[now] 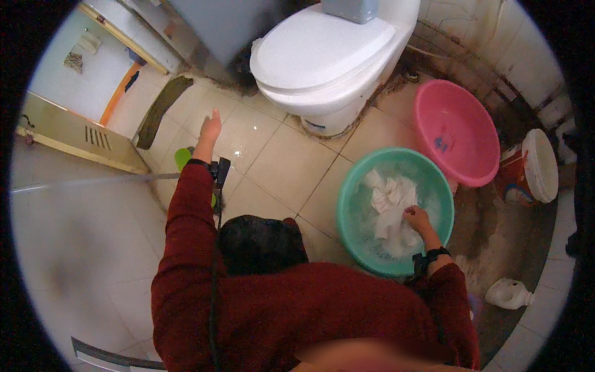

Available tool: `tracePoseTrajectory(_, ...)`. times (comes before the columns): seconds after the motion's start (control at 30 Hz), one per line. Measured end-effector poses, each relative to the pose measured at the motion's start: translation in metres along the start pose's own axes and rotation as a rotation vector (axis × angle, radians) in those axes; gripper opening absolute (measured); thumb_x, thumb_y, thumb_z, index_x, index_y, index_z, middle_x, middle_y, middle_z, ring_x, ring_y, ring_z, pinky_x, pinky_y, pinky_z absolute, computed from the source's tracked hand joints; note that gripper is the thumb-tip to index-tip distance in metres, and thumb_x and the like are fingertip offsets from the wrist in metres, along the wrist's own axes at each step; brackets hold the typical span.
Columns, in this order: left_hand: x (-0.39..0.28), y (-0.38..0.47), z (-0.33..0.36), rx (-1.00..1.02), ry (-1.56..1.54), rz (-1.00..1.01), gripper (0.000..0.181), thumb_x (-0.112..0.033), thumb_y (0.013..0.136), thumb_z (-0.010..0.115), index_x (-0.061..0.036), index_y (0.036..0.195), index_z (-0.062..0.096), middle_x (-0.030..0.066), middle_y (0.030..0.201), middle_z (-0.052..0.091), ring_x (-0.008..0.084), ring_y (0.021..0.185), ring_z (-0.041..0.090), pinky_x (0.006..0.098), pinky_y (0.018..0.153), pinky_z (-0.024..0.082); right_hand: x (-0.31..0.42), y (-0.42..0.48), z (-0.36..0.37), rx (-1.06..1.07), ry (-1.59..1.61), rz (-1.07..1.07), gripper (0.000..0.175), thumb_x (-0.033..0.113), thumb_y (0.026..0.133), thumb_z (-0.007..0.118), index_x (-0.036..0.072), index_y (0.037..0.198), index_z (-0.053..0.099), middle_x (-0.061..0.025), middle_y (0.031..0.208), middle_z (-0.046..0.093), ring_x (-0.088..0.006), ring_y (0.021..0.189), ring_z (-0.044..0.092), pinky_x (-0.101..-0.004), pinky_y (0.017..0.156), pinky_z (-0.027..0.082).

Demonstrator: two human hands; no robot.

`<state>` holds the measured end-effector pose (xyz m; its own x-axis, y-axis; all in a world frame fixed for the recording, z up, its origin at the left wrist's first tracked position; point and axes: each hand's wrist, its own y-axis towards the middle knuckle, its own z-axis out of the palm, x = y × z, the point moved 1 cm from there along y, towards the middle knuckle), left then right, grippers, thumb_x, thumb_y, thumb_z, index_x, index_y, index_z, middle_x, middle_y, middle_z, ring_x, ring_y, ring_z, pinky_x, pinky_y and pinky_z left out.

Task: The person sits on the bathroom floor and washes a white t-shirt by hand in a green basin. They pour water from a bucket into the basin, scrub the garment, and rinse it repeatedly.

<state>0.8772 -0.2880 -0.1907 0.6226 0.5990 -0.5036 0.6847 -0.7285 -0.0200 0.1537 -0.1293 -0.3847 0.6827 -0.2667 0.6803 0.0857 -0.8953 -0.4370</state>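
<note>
My left hand reaches out over the tiled floor, touching nothing that I can see; its fingers look partly turned from view. Over the green plastic basin is my right hand, its fingers bent at the wet white cloth. Whether they grip the cloth is not clear. The cloth lies bunched in cloudy, sudsy water. A pink plastic basin stands tilted against the green one's far right side. Both wrists wear dark straps with small devices.
A white toilet with its lid down stands ahead. At the right are a bucket and a white plastic jug on its side. A door and a dark green mat are at the left, near a green brush-like object.
</note>
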Motion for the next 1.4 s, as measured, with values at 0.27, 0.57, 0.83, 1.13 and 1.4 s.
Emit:
tracePoseTrajectory(0.27, -0.308, -0.088, 0.025, 0.049, 0.154, 0.951, 0.081, -0.063, 0.092, 0.041, -0.0030, 0.146, 0.034, 0.0152, 0.153, 0.033, 0.0264, 0.142, 0.030, 0.0527, 0.115, 0.014, 0.005, 0.007, 0.003, -0.022, -0.240, 0.016, 0.038, 0.038, 0.077, 0.071, 0.006, 0.098, 0.067, -0.0136, 0.092, 0.070, -0.0307, 0.084, 0.067, -0.0408, 0.076, 0.053)
tracePoseTrajectory(0.57, -0.402, -0.095, 0.099, 0.189, 0.319, 1.222, 0.087, -0.069, 0.090, 0.038, -0.0055, 0.149, 0.028, 0.0128, 0.157, 0.026, 0.0270, 0.145, 0.023, 0.0623, 0.114, 0.007, 0.003, 0.026, -0.002, 0.018, -0.278, 0.106, 0.037, 0.037, 0.077, 0.069, 0.003, 0.088, 0.065, -0.0178, 0.087, 0.069, -0.0349, 0.083, 0.067, -0.0433, 0.074, 0.053)
tracePoseTrajectory(0.83, -0.219, 0.102, 0.035, 0.476, 0.026, 0.472, 0.093, -0.072, 0.093, 0.022, 0.0046, 0.143, 0.038, 0.0245, 0.151, 0.031, 0.0337, 0.144, 0.026, 0.0529, 0.116, 0.014, -0.010, 0.037, 0.005, -0.004, -0.311, 0.068, 0.037, 0.038, 0.075, 0.071, 0.003, 0.085, 0.066, -0.0180, 0.085, 0.069, -0.0379, 0.077, 0.065, -0.0434, 0.070, 0.053)
tracePoseTrajectory(1.13, 0.018, -0.013, 0.024, 0.427, -0.262, -0.191, 0.083, -0.063, 0.098, 0.021, 0.0052, 0.143, 0.035, 0.0215, 0.149, 0.038, 0.0348, 0.139, 0.034, 0.0495, 0.116, 0.018, -0.022, 0.028, 0.005, 0.111, 0.000, 0.164, 0.029, 0.033, 0.078, 0.071, 0.006, 0.086, 0.066, -0.0086, 0.074, 0.068, -0.0242, 0.069, 0.066, -0.0396, 0.064, 0.052)
tracePoseTrajectory(1.4, -0.020, -0.133, 0.074, 1.015, -1.175, -0.552, 0.074, -0.056, 0.102, 0.019, 0.0026, 0.147, 0.026, 0.0178, 0.153, 0.031, 0.0312, 0.141, 0.031, 0.0448, 0.117, 0.017, 0.063, 0.015, 0.006, -0.314, 0.055, -0.014, 0.032, 0.035, 0.087, 0.065, 0.004, 0.097, 0.065, -0.0102, 0.088, 0.069, -0.0242, 0.079, 0.064, -0.0356, 0.072, 0.050)
